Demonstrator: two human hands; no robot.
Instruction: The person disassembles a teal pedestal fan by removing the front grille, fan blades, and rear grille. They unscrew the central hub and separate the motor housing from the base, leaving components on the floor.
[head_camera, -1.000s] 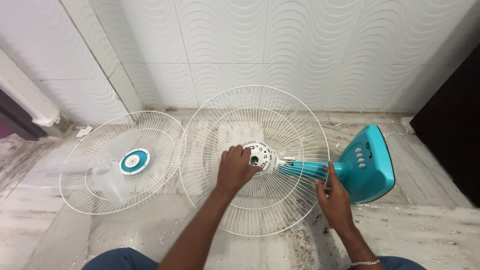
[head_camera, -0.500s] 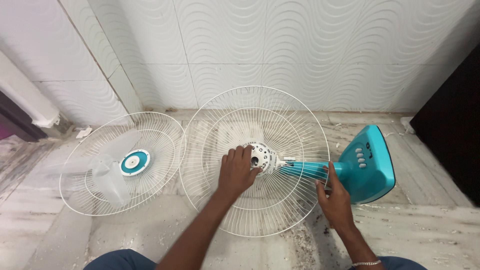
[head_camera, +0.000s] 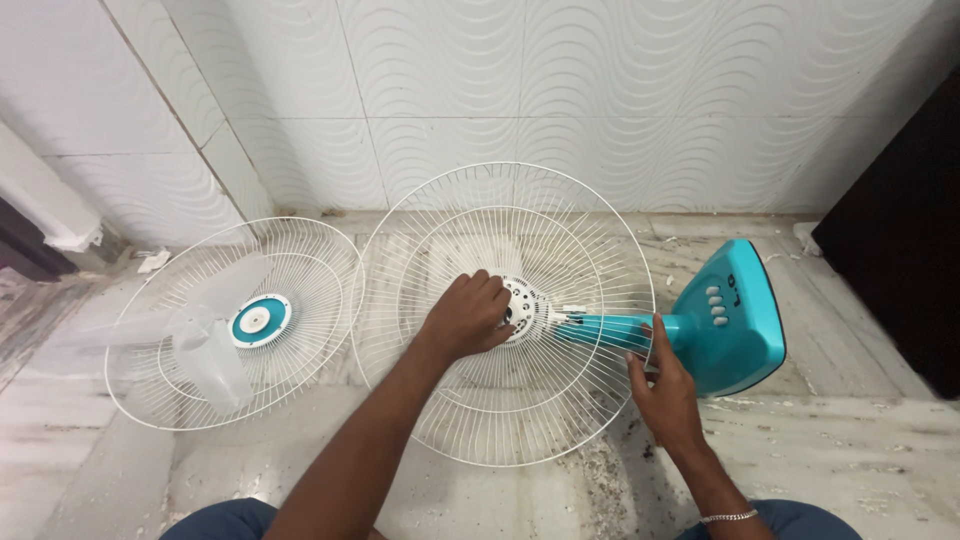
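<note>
The left hand (head_camera: 466, 318) curls over the white hub (head_camera: 523, 310) at the middle of the rear wire guard (head_camera: 505, 440), while the right hand (head_camera: 662, 392) grips the teal neck (head_camera: 612, 330) (the fan lies on the floor). This looks like hub work; the next move likely calls for a firm twist against a steadied neck.

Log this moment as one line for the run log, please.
left hand: on hub of rear fan guard | right hand: gripping teal fan neck | front guard with blade: lying apart at left
</note>
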